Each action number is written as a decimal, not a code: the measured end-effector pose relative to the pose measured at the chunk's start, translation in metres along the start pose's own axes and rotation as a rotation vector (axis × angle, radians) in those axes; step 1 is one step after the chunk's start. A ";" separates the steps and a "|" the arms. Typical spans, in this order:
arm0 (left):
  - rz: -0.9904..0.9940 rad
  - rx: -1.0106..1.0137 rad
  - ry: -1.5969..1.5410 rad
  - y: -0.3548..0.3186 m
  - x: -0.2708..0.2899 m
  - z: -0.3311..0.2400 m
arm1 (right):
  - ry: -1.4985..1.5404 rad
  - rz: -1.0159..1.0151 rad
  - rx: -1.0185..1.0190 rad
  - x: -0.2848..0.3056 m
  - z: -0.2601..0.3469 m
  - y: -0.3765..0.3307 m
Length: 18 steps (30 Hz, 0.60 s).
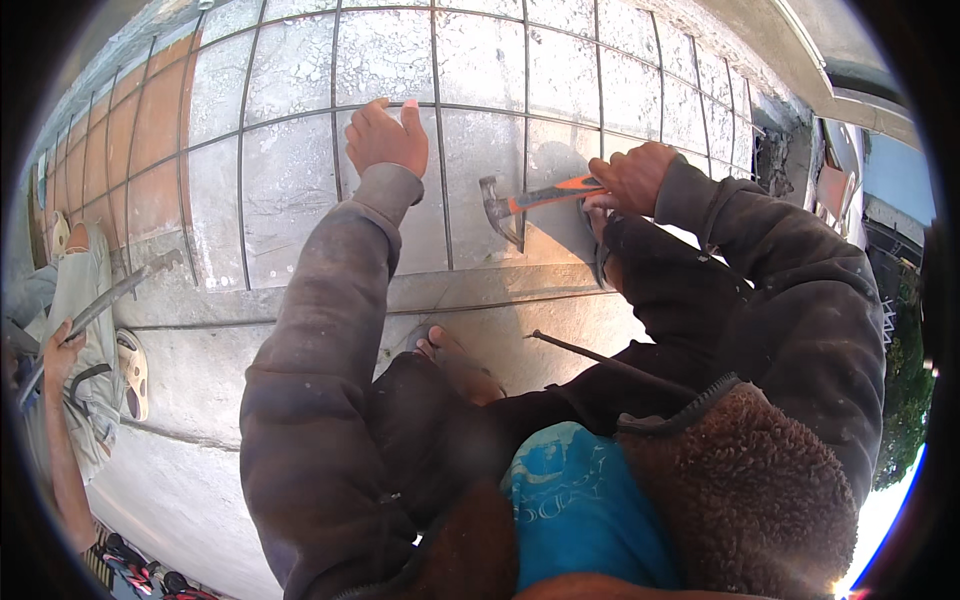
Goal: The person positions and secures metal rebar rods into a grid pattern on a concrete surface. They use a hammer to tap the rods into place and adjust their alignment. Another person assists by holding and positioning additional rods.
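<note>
My right hand [638, 178] is wrapped round the handle end of a claw hammer [558, 191] with an orange and dark grey grip. The hammer's head hangs over a grid of thin steel bars [437, 60], close to one cross bar's end. At a lengthwise bar of that grid, my left hand [388, 140] has its fingers curled over the steel and the thumb raised alongside. The palm side is hidden. A thin dark rod [600, 358] with a small bent tip sticks out across my lap.
Under the grid lie pale concrete [390, 215] and a reddish-brown strip [150, 130]. At the left, another person's hand [62, 350] holds a long metal bar [110, 300], near a beige clog [132, 375]. My bare foot [460, 368] rests below the ledge. Rough blockwork [785, 160] stands right.
</note>
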<state>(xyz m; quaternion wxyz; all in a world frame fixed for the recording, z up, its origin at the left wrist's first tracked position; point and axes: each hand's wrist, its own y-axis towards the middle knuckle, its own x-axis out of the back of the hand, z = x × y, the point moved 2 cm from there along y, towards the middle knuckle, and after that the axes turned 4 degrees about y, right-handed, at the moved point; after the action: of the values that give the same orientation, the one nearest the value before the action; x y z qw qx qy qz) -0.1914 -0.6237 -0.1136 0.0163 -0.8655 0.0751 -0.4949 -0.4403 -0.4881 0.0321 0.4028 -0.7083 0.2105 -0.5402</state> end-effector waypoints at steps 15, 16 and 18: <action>0.071 0.505 -0.266 0.007 -0.090 -0.036 | -0.009 -0.127 0.059 -0.076 -0.078 0.023; 0.064 0.510 -0.288 0.004 -0.084 -0.039 | 0.049 -0.173 -0.012 -0.077 -0.074 0.022; 0.082 0.526 -0.230 0.004 -0.078 -0.039 | 0.149 -0.290 -0.156 -0.071 -0.063 0.021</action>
<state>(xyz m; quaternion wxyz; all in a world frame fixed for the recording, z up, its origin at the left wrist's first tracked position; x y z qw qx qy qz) -0.2643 -0.6145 -0.1610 0.2686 -0.8783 -0.0233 -0.3948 -0.5198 -0.4698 -0.0211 0.2478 -0.7184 0.1764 -0.6257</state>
